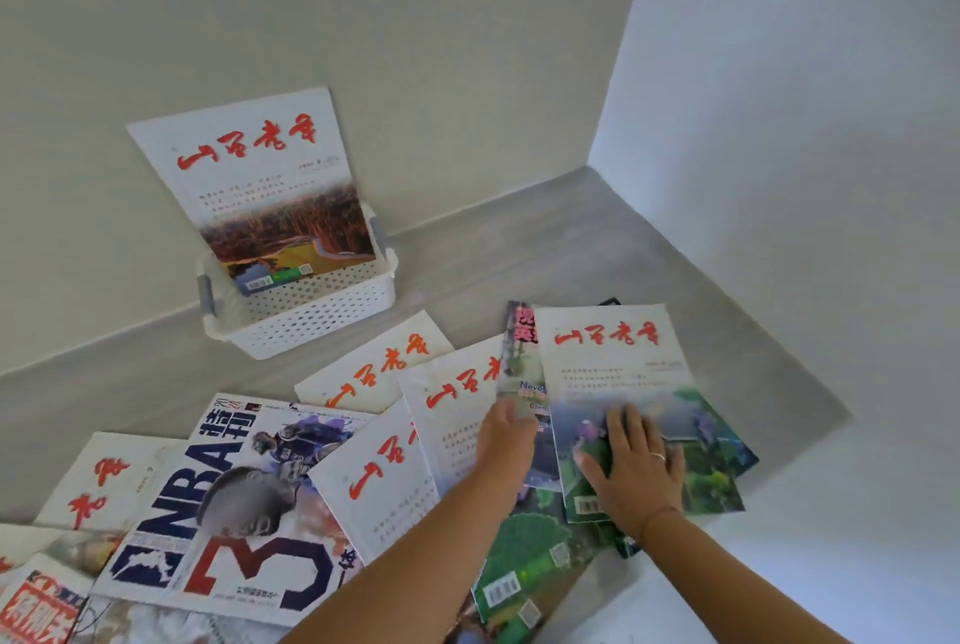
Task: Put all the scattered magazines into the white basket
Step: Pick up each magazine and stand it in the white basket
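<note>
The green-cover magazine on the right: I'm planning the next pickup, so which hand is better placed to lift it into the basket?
Probably the right hand: it lies flat on that magazine. The left hand is on the magazine beside it, nearer the white basket.

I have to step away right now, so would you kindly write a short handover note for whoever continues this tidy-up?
Left hand: gripping the edge of a purple-covered magazine in the right-side pile.
Right hand: flat on the top magazine there, open.
Done: one magazine stands in the white basket by the wall.
Left: everything else, including the NBA magazine, lies scattered on the floor.
</note>
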`<state>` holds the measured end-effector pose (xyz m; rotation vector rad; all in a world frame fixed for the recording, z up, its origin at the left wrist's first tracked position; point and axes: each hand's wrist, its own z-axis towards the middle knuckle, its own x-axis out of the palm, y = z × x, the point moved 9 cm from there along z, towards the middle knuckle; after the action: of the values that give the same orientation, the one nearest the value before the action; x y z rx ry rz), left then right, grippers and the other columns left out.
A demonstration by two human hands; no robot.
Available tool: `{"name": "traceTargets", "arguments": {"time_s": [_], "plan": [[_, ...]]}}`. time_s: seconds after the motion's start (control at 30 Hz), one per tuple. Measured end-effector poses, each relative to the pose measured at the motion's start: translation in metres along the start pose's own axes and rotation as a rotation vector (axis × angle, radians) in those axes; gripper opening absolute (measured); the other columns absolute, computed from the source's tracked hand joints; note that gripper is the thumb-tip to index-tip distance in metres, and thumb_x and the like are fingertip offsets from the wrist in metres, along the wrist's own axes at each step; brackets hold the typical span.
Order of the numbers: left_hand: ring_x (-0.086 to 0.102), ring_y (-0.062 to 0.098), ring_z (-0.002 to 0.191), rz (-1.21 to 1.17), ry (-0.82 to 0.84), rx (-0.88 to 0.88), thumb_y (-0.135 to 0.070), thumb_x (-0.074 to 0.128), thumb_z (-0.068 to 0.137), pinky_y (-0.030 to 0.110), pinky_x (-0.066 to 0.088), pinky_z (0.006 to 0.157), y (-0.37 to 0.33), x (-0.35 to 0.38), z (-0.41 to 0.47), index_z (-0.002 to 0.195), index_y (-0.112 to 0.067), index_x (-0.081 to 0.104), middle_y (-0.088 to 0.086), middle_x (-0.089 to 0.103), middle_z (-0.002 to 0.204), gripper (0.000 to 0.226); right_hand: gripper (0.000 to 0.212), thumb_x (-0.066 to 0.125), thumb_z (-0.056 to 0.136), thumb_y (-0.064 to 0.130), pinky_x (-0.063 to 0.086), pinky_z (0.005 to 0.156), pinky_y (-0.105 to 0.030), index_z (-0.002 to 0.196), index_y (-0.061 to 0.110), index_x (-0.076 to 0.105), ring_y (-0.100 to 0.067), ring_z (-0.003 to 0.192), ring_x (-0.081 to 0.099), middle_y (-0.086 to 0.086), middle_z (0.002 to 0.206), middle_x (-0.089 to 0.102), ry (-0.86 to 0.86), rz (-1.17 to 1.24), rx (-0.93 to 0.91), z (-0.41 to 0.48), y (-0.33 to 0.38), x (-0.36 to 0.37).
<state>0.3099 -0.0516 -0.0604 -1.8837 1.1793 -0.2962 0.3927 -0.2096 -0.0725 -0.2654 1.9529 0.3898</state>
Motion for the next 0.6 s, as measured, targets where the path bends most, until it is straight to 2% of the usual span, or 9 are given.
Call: {"name": "traceTargets", "arguments": {"time_s": [0.1,0.13,0.2,0.27,0.37,0.5,0.6], "plan": [[0.055,0.016,0.078,-0.033,-0.069,-0.049,-0.016,0.044,0.090,0.026,0.043,0.062,0.003,0.002,0.006,0.107,-0.013,0.056,0.007,0.060,0.097,0.021,0.080,0.020,0.085,0.069,0.000,0.116,-0.050,0.149,0.028,-0.005,-0.021,0.147,-0.004,0.003,0.160,-0.006,0.038,0.006,-0.094,-0.012,0.025,0.015],[0.055,0.016,0.077,-0.046,-0.094,-0.069,-0.016,0.045,0.090,0.025,0.046,0.061,0.003,0.000,0.010,0.107,-0.012,0.056,0.005,0.059,0.094,0.021,0.081,0.020,0.083,0.071,0.000,0.116,-0.049,0.149,0.029,-0.003,-0.021,0.147,-0.004,0.003,0.160,-0.005,0.047,0.016,-0.120,-0.016,0.031,0.020],[0.059,0.023,0.085,-0.070,-0.131,-0.154,-0.016,0.048,0.090,0.029,0.048,0.069,0.006,-0.008,0.018,0.103,-0.008,0.058,0.010,0.061,0.096,0.018,0.080,0.020,0.082,0.071,0.003,0.117,-0.047,0.149,0.031,0.002,-0.020,0.147,-0.002,0.006,0.160,-0.001,0.053,0.062,-0.158,-0.016,0.032,0.020],[0.060,0.032,0.100,-0.061,-0.121,-0.195,-0.015,0.050,0.091,0.033,0.048,0.079,0.007,-0.013,0.027,0.100,-0.005,0.059,0.017,0.063,0.109,0.017,0.075,0.025,0.084,0.069,0.010,0.117,-0.046,0.148,0.032,0.011,-0.017,0.146,0.006,0.010,0.159,0.007,0.038,0.124,-0.196,-0.011,0.025,0.011],[0.057,0.030,0.110,-0.015,-0.066,-0.066,-0.012,0.054,0.090,0.036,0.049,0.088,-0.009,-0.008,0.031,0.109,-0.010,0.057,0.012,0.061,0.122,0.019,0.065,0.037,0.087,0.059,0.021,0.116,-0.045,0.144,0.032,0.025,-0.013,0.141,0.020,0.012,0.155,0.023,0.045,0.213,-0.249,-0.003,0.011,-0.003],[0.053,0.028,0.119,0.076,0.025,0.066,-0.007,0.050,0.092,0.038,0.047,0.096,-0.022,0.011,0.025,0.119,-0.011,0.053,0.009,0.057,0.131,0.028,0.061,0.047,0.088,0.051,0.028,0.113,-0.046,0.142,0.028,0.031,-0.017,0.138,0.028,0.008,0.150,0.033,0.075,0.357,-0.297,0.001,0.007,-0.012],[0.054,0.022,0.114,0.030,0.037,0.157,-0.005,0.048,0.092,0.025,0.051,0.086,-0.030,0.008,0.024,0.120,-0.013,0.055,0.007,0.058,0.129,0.030,0.072,0.058,0.083,0.048,0.031,0.111,-0.052,0.142,0.025,0.024,-0.027,0.137,0.029,-0.001,0.152,0.025,-0.069,0.417,-0.153,0.016,-0.020,-0.030]]}}
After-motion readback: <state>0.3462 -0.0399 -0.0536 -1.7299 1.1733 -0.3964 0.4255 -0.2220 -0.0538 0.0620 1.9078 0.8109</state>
